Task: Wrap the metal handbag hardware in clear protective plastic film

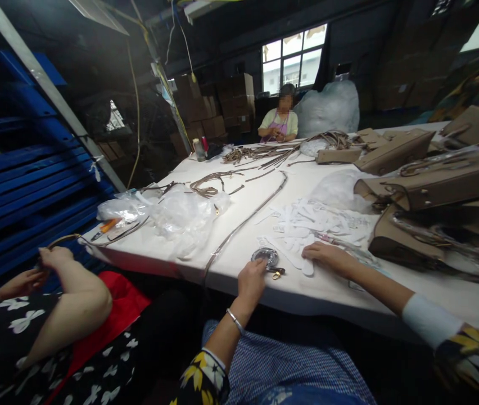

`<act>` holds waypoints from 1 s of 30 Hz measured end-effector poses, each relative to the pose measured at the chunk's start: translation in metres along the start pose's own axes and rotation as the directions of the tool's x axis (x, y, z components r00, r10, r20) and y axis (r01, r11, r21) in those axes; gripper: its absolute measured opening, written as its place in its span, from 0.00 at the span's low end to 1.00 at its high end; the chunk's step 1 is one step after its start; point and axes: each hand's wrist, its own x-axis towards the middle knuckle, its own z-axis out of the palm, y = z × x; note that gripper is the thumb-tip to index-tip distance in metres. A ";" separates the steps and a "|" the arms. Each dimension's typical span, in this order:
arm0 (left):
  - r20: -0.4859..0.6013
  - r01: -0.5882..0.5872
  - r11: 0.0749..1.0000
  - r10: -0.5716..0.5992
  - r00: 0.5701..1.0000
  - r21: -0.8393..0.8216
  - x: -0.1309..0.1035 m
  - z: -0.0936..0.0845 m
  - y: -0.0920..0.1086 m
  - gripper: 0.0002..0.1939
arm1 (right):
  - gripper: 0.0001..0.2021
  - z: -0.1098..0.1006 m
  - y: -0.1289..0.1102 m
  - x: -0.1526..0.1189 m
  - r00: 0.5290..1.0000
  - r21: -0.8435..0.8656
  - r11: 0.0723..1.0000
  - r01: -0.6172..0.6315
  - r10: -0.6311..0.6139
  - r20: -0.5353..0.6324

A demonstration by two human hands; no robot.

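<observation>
My left hand [253,277], with a bangle on its wrist, is closed at the table's front edge on a coiled dark strap [266,257] that looks wrapped in clear film. A gold clasp [277,275] lies just right of those fingers. My right hand [321,254] reaches in from the right, and its fingertips touch the white paper tags [302,228] spread on the cloth; whether it grips one is unclear. A long film-wrapped strap [248,222] runs across the table and over the front edge, left of my left hand.
Taupe handbags [446,180] are piled at the right. Plastic bags [184,216] and loose straps [209,183] lie left on the white table [260,180]. A co-worker's hands [56,259] hold a strap at far left. Another person [279,121] sits across the table.
</observation>
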 end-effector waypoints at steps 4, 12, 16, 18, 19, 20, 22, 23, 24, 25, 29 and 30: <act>-0.018 0.023 0.993 -0.026 1.000 -0.120 0.000 0.000 -0.001 0.19 | 0.11 -0.011 0.003 0.011 1.000 0.035 0.999 -0.030 0.030 0.006; -0.027 0.048 0.949 -0.059 0.998 -0.313 0.001 -0.001 -0.004 0.21 | 0.14 -0.013 -0.013 0.004 0.985 0.187 0.975 -0.117 0.138 -0.102; -0.027 0.072 0.905 -0.092 0.995 -0.420 0.005 -0.002 -0.013 0.17 | 0.18 -0.002 -0.048 -0.004 0.947 0.468 0.841 -0.271 0.320 -0.027; -0.019 0.090 0.870 -0.113 0.993 -0.486 0.008 -0.003 -0.017 0.15 | 0.18 0.005 -0.062 -0.005 0.916 0.534 0.772 -0.345 0.402 0.009; -0.013 0.098 0.848 -0.122 0.992 -0.521 0.009 -0.004 -0.019 0.15 | 0.17 0.008 -0.068 -0.005 0.908 0.528 0.770 -0.359 0.419 0.005; -0.005 0.106 0.824 -0.130 0.991 -0.557 0.010 -0.005 -0.021 0.15 | 0.17 0.012 -0.072 -0.004 0.904 0.515 0.776 -0.365 0.428 -0.004; 0.021 0.122 0.764 -0.141 0.990 -0.634 0.012 -0.008 -0.023 0.15 | 0.16 0.020 -0.078 -0.001 0.900 0.500 0.782 -0.370 0.436 -0.016; 0.037 0.133 0.729 -0.146 0.989 -0.671 0.012 -0.010 -0.025 0.16 | 0.16 0.023 -0.080 0.001 0.900 0.502 0.783 -0.368 0.435 -0.018; 0.057 0.149 0.691 -0.154 0.986 -0.707 0.013 -0.011 -0.027 0.16 | 0.16 0.027 -0.082 0.004 0.902 0.504 0.784 -0.363 0.431 -0.022; 0.079 0.169 0.651 -0.165 0.983 -0.740 0.013 -0.013 -0.029 0.18 | 0.16 0.030 -0.085 0.008 0.905 0.508 0.786 -0.352 0.424 -0.030; 0.178 0.275 0.480 -0.238 0.955 -0.833 0.016 -0.020 -0.041 0.27 | 0.17 0.038 -0.097 0.028 0.912 0.529 0.797 -0.291 0.398 -0.099; 0.202 0.297 0.438 -0.252 0.946 -0.848 0.017 -0.021 -0.044 0.29 | 0.17 0.039 -0.101 0.034 0.908 0.528 0.802 -0.281 0.401 -0.125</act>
